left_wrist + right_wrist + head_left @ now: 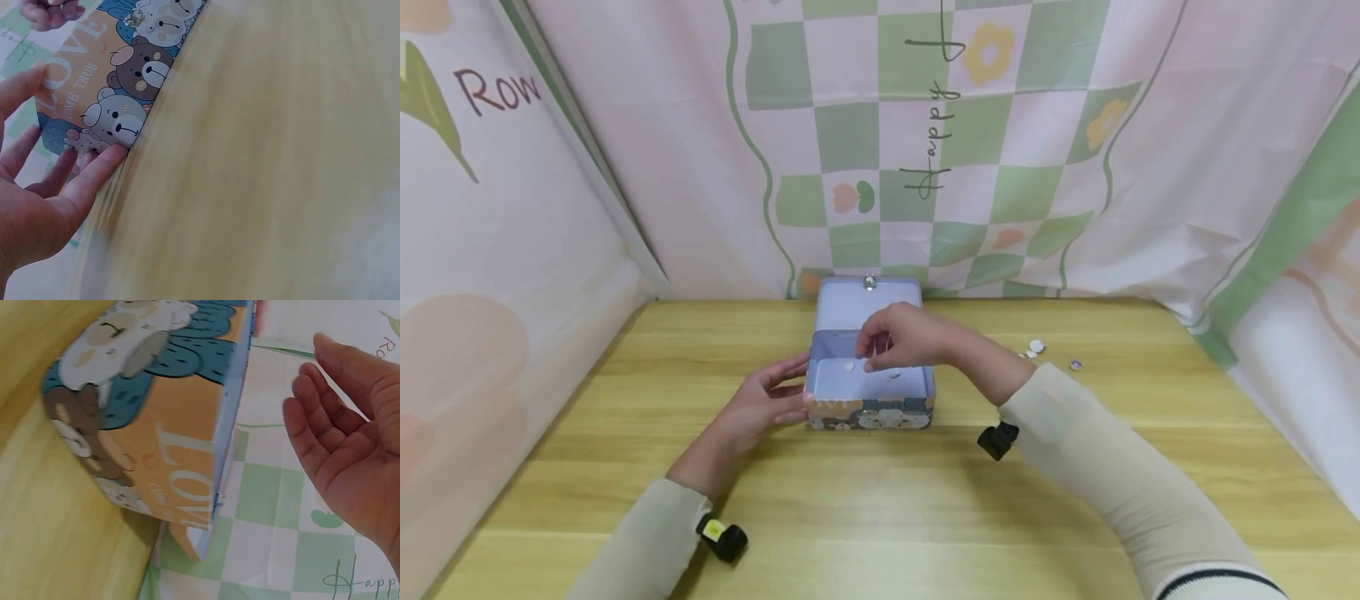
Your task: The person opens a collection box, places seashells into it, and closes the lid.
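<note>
A tin box (871,415) printed with cartoon bears and the word LOVE stands on the table with its lid (857,304) raised at the back. Inside lies a small white piece (850,366), and another small thin piece (894,375) is to its right. My left hand (758,407) touches the box's left side with spread fingertips, as the left wrist view also shows. Above the box's opening hangs my right hand (904,335), its fingers loosely bent. The right wrist view shows thumb and fingers apart with nothing visible between them.
Small white round pieces (1037,346) lie on the wooden table (880,517) to the right of the box, partly behind the right forearm. A purplish piece (1076,365) is nearby. A printed curtain (850,75) hangs right behind the box.
</note>
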Demonstrator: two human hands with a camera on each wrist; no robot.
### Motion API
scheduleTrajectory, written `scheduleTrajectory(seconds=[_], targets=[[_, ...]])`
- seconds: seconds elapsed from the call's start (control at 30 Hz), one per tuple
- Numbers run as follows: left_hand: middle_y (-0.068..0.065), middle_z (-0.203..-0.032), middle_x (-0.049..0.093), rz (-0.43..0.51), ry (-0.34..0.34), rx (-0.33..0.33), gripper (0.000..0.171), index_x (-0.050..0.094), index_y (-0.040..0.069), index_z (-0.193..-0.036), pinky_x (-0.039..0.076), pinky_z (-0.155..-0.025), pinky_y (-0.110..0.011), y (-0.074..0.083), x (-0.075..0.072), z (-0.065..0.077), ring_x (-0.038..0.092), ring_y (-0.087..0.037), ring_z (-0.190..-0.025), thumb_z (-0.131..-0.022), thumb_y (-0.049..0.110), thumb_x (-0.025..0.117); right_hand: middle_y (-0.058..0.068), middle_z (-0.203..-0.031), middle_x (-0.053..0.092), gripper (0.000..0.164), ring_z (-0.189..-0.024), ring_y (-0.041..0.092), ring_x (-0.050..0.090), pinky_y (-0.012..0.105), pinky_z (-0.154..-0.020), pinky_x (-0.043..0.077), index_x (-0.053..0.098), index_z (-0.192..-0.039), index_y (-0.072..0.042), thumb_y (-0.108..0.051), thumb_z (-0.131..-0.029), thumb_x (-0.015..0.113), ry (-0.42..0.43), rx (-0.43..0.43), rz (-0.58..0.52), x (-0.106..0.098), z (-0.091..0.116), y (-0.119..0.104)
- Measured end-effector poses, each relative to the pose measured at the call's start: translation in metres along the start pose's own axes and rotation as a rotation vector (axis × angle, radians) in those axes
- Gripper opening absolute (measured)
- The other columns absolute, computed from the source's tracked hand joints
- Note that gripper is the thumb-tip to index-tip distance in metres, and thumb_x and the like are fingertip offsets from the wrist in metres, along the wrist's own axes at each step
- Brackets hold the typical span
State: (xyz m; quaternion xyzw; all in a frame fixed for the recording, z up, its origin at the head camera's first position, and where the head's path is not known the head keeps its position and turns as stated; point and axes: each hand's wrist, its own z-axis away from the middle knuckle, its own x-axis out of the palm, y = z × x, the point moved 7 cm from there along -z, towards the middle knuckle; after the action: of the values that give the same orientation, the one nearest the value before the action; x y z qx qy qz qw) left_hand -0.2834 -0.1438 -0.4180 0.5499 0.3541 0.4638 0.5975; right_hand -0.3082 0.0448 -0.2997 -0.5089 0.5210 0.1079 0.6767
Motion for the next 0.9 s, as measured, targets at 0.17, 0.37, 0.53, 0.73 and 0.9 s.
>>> scheduleTrajectory(seconds=[0.17, 0.37, 0.53, 0.73, 0.9], targets=[[-0.012, -0.149, 0.037, -0.005, 0.004, -0.001, 0.075, 0.04, 0.015, -0.149, 0.054, -0.094, -0.04, 0.0, 0.0, 0.0, 0.045, -0.036, -0.128, -0.083, 0.0, 0.073, -0.005, -0.083, 0.066, 0.007, -0.073, 0.008, 0.06, 0.025, -0.065, 0.055, 0.072, -0.089, -0.01, -0.012, -0.084, 0.076, 0.094, -0.012, 0.012, 0.001, 0.013, 0.002], [-0.011, -0.149, 0.038, -0.005, 0.018, -0.002, 0.074, 0.041, 0.014, -0.148, 0.054, -0.094, -0.04, 0.001, 0.001, 0.001, 0.044, -0.036, -0.129, -0.083, -0.001, 0.073, -0.002, -0.088, 0.065, 0.011, -0.076, 0.011, 0.06, 0.027, -0.067, 0.056, 0.07, -0.09, -0.011, -0.012, -0.083, 0.078, 0.191, 0.009, -0.025, 0.001, 0.027, 0.007], [-0.012, -0.15, 0.037, 0.004, 0.01, -0.001, 0.075, 0.04, 0.014, -0.149, 0.054, -0.094, -0.04, -0.001, 0.001, 0.0, 0.043, -0.038, -0.13, -0.083, -0.002, 0.073, -0.001, -0.09, 0.064, 0.014, -0.081, 0.019, 0.062, 0.026, -0.068, 0.057, 0.069, -0.093, -0.011, -0.014, -0.083, 0.078, 0.229, 0.029, -0.017, 0.005, 0.039, 0.009], [-0.013, -0.151, 0.036, 0.01, 0.001, 0.002, 0.074, 0.039, 0.013, -0.149, 0.053, -0.095, -0.041, -0.001, 0.001, 0.001, 0.043, -0.039, -0.13, -0.084, 0.0, 0.073, 0.003, -0.091, 0.064, 0.015, -0.082, 0.018, 0.061, 0.027, -0.067, 0.057, 0.068, -0.091, -0.011, -0.012, -0.081, 0.08, 0.287, 0.011, -0.005, 0.007, 0.053, 0.007], [-0.012, -0.15, 0.036, 0.01, 0.001, 0.002, 0.074, 0.04, 0.014, -0.149, 0.053, -0.096, -0.041, 0.0, 0.001, 0.001, 0.043, -0.039, -0.13, -0.083, 0.0, 0.073, 0.005, -0.092, 0.065, 0.013, -0.082, 0.02, 0.06, 0.033, -0.068, 0.059, 0.069, -0.09, -0.01, -0.008, -0.081, 0.079, 0.309, 0.014, -0.057, 0.008, 0.062, 0.009]])
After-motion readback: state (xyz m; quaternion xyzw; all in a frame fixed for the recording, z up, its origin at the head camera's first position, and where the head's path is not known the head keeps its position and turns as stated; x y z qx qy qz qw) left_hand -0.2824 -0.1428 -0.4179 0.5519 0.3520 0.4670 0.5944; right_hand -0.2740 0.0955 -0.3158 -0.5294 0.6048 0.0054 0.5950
